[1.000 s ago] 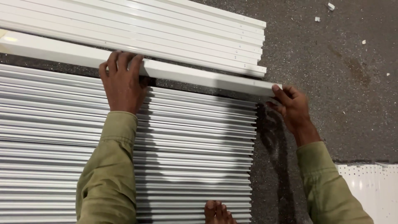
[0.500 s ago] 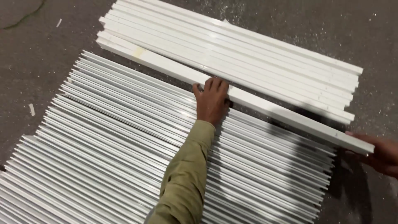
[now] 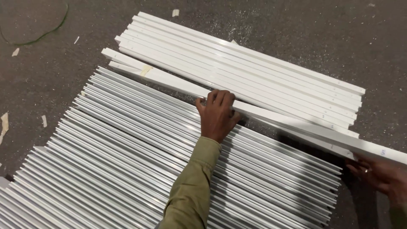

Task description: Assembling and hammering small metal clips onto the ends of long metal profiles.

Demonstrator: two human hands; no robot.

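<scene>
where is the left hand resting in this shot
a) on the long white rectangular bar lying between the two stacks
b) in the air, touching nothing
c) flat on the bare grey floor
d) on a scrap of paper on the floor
a: the left hand has its fingers curled over the long white rectangular bar, while the right hand supports that bar's far end.

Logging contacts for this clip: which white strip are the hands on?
The long strip lying apart between the two piles; left hand grips its middle, right hand its end.

Dark gritty concrete floor (image 3: 51, 63) w/ white scraps (image 3: 175, 12).
</scene>
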